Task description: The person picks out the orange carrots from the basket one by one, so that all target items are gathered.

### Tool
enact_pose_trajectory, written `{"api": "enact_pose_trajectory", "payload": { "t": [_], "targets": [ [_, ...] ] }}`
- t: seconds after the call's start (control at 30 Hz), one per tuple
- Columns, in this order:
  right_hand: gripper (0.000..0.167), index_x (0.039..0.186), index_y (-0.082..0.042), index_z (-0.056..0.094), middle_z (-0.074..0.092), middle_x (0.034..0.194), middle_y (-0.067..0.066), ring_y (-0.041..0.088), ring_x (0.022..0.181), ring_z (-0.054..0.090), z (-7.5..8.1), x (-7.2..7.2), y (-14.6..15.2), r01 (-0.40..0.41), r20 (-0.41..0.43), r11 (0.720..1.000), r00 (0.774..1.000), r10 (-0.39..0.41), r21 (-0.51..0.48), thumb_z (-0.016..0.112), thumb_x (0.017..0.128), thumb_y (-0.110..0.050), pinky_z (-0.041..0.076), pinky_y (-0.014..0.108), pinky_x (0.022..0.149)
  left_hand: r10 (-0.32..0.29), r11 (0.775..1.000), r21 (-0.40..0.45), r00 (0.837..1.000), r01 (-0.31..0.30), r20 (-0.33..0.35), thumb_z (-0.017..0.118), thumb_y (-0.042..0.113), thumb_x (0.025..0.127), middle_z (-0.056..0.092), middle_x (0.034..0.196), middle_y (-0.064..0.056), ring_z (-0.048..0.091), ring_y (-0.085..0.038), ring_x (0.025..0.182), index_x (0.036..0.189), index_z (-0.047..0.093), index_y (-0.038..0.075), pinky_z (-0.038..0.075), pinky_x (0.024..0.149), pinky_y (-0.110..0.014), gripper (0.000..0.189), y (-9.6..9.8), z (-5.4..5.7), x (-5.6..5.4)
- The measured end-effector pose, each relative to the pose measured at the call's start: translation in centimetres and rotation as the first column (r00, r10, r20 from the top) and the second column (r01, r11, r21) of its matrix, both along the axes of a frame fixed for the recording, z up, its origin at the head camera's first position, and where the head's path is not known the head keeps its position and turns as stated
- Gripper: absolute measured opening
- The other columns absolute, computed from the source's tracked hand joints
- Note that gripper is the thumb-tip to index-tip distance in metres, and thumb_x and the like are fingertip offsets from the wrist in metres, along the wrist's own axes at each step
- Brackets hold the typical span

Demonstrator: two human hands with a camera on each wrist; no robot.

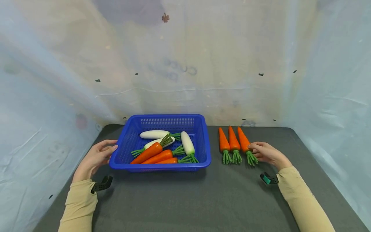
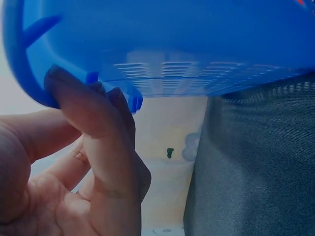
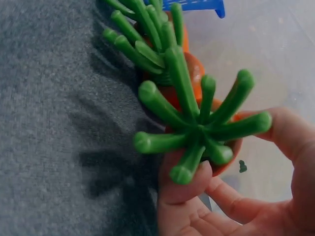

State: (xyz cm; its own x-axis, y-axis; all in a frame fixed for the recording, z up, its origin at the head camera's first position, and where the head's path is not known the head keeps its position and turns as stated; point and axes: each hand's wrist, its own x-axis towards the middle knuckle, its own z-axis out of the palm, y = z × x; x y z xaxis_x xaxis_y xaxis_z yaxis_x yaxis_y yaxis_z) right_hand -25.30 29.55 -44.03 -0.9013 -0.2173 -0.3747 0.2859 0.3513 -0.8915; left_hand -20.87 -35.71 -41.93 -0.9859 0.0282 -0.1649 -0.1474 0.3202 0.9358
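My left hand (image 1: 97, 157) holds the left side of a blue plastic basket (image 1: 160, 167), its fingers hooked under the rim (image 2: 37, 96) in the left wrist view. Inside the basket lie three white radishes (image 1: 187, 143) with green stems and three orange carrots (image 1: 150, 152). On the right, three more carrots lie side by side, tips toward the back wall. With thumb and fingers, my right hand (image 1: 268, 153) pinches the rightmost carrot (image 1: 243, 138) near its green stalks (image 3: 199, 130). The left carrot (image 1: 223, 140) and middle carrot (image 1: 233, 139) are untouched.
Under everything is a dark grey table (image 1: 179, 203). Pale plastic sheeting (image 1: 220, 64) with dark specks rises behind the table and along both sides. A dark band (image 1: 102, 184) is at the left wrist, and a dark and green one (image 1: 268, 178) at the right.
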Motion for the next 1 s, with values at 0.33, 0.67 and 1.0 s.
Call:
{"api": "enact_pose_trajectory", "payload": {
  "t": [0.33, 0.67, 1.0],
  "targets": [
    [0.056, 0.135, 0.009, 0.04, 0.051, 0.095, 0.008, 0.012, 0.07, 0.049, 0.3, -1.0, -1.0, 0.016, -0.039, 0.995, 0.999, -0.012, 0.1, 0.053, 0.099, -0.033, 0.048, 0.029, 0.066, 0.001, 1.0, -0.009, 1.0, -0.001, -0.002, 0.058, 0.042, 0.094, 0.067, 0.099, -0.001, 0.062, -0.019, 0.081, 0.141, 0.038, 0.004, 0.054, 0.074, -0.035, 0.063, 0.0, 0.0, 0.2],
    [0.061, 0.134, 0.008, 0.041, 0.054, 0.108, 0.015, 0.018, 0.085, 0.061, -0.1, -1.3, -1.1, 0.042, -0.068, 0.984, 0.997, -0.031, 0.173, 0.057, 0.096, -0.037, 0.053, 0.034, 0.077, -0.004, 1.0, -0.024, 1.0, 0.004, 0.005, 0.055, 0.039, 0.097, 0.066, 0.1, -0.002, 0.061, -0.019, 0.081, 0.143, 0.036, 0.004, 0.053, 0.073, -0.034, 0.06, 0.2, 0.2, -0.1],
    [0.072, 0.142, 0.008, 0.033, 0.046, 0.134, 0.028, 0.026, 0.103, 0.062, -0.3, -1.0, -0.9, 0.061, -0.112, 0.986, 0.993, -0.043, 0.155, 0.057, 0.096, -0.041, 0.052, 0.036, 0.084, 0.004, 1.0, -0.022, 1.0, -0.004, 0.013, 0.056, 0.04, 0.096, 0.066, 0.098, -0.002, 0.06, -0.018, 0.081, 0.142, 0.036, 0.005, 0.053, 0.073, -0.034, 0.061, 0.1, 0.2, 0.0]
  ]
}}
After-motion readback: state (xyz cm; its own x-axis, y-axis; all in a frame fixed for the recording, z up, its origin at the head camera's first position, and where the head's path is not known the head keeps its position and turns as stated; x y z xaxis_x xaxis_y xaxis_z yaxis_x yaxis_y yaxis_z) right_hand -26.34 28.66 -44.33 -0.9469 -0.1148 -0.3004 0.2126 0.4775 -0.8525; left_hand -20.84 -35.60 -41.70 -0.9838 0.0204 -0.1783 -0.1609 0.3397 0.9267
